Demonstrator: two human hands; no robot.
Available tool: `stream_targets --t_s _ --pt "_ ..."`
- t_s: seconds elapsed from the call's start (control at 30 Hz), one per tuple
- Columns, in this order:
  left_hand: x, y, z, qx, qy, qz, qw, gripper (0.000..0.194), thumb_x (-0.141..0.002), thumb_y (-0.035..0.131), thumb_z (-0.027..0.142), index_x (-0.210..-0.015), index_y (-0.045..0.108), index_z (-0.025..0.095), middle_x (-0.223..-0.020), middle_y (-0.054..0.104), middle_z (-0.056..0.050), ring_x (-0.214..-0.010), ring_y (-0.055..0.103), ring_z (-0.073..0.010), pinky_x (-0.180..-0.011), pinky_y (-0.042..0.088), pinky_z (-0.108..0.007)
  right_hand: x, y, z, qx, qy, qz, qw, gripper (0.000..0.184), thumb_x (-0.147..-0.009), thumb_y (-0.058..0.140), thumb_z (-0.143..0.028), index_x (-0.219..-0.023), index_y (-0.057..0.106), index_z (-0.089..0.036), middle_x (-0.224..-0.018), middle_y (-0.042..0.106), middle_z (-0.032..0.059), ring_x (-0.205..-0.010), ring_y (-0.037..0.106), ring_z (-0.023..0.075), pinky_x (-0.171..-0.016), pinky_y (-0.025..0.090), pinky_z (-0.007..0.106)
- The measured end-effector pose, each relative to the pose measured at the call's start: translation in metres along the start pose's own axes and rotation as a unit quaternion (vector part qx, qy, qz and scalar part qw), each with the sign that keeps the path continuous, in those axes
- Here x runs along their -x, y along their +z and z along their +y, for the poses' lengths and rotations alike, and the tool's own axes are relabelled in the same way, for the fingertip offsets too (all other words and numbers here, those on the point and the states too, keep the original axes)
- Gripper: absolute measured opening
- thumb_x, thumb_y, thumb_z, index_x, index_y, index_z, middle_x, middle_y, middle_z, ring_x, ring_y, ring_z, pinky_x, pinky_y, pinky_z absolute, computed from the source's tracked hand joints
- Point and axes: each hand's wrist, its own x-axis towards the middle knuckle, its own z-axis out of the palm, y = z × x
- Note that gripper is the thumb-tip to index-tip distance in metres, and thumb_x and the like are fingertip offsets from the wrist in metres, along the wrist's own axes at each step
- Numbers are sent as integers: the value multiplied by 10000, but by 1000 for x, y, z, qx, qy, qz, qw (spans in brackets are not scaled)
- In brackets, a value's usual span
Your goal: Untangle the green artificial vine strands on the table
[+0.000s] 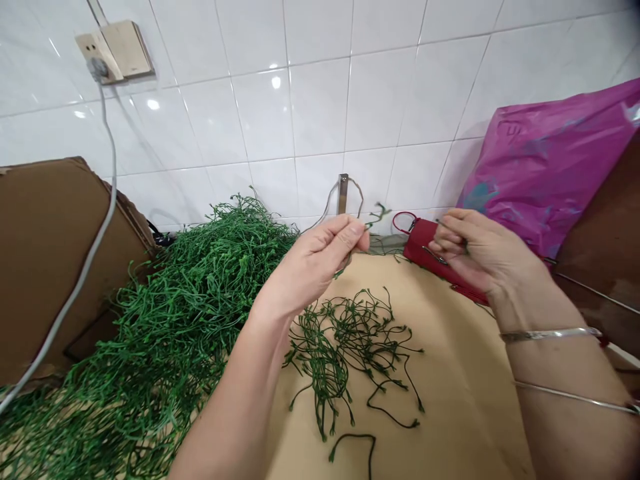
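Note:
My left hand is raised above the table, thumb and fingers pinched on a green artificial stem whose forked tip pokes out to the right. To its right, my right hand is closed, with the dark end of a thin green strand just showing at the fingertips; most of that strand is hidden. The two hands are apart. Below them on the tan tabletop lies a loose bunch of dark green stems with small budded ends. One single stem lies nearer me.
A large heap of green stems fills the left side, beside a cardboard box. A red bag and a pink plastic bag stand at the right. A grey cable hangs from a socket on the tiled wall.

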Motion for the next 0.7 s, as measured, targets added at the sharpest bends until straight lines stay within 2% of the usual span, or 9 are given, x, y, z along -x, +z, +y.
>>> stream_targets --t_s 0.07,0.1,0.17,0.23,0.33,0.43,0.5,0.6,0.7 --pt "0 -2 1 -48 -18 7 999 311 -1013 468 407 -820 581 191 -709 434 22 -641 353 -114 -609 307 -266 6 -3 -10 5 1 27 1000 344 -744 817 -409 -794 503 -279 -659 281 -46 -594 195 145 -541 210 337" --pt "-1 -3 -1 -67 -31 4 997 309 -1016 459 393 -819 586 191 -683 420 27 -633 358 -116 -608 307 -268 10 -2 -17 23 13 13 1000 321 -750 812 -423 -804 532 -276 -657 314 -41 -590 229 141 -539 214 336" --pt "-4 -1 -9 -96 -56 -3 994 302 -1018 440 375 -838 600 192 -664 424 30 -634 390 -121 -621 323 -270 21 4 -30 101 53 -75 991 316 -776 776 -506 -844 580 -268 -636 379 -37 -574 302 138 -538 241 332" --pt "-7 1 -15 -118 -69 -4 991 303 -1018 428 373 -862 612 189 -690 467 25 -653 429 -122 -642 347 -269 30 10 -40 206 81 -173 960 368 -782 739 -594 -871 632 -253 -626 478 -19 -580 406 150 -555 316 334" --pt "-8 3 -18 -136 -80 -13 987 305 -1015 426 378 -870 612 184 -740 519 14 -691 477 -122 -673 375 -267 36 16 -45 331 67 -237 911 415 -800 705 -643 -885 705 -237 -797 668 54 -756 594 214 -664 450 358" --pt "-8 4 -17 -137 -82 -26 987 306 -1015 417 373 -858 595 181 -757 531 10 -700 494 -120 -686 391 -267 37 26 -43 321 27 -213 922 427 -844 681 -628 -1028 720 -244 -1014 735 80 -960 656 259 -785 512 376" --pt "-7 6 -17 -139 -78 -33 987 304 -1012 420 372 -838 581 182 -749 525 11 -688 487 -119 -681 394 -267 37 38 -39 269 5 -203 941 445 -841 701 -608 -1086 701 -236 -1019 740 77 -967 665 244 -822 524 374" --pt "-8 8 -19 -131 -69 -44 988 298 -1001 433 367 -816 575 182 -747 531 8 -670 470 -116 -665 393 -266 35 54 -34 229 -43 -177 956 407 -827 707 -616 -885 687 -213 -848 708 51 -830 650 199 -795 520 355" --pt "-10 9 -22 -80 -37 -66 994 279 -995 439 342 -814 573 178 -804 565 -3 -682 468 -107 -681 408 -258 33 60 -29 223 -73 -151 960 460 -886 622 -641 -711 621 -215 -743 669 39 -765 629 182 -794 511 350"
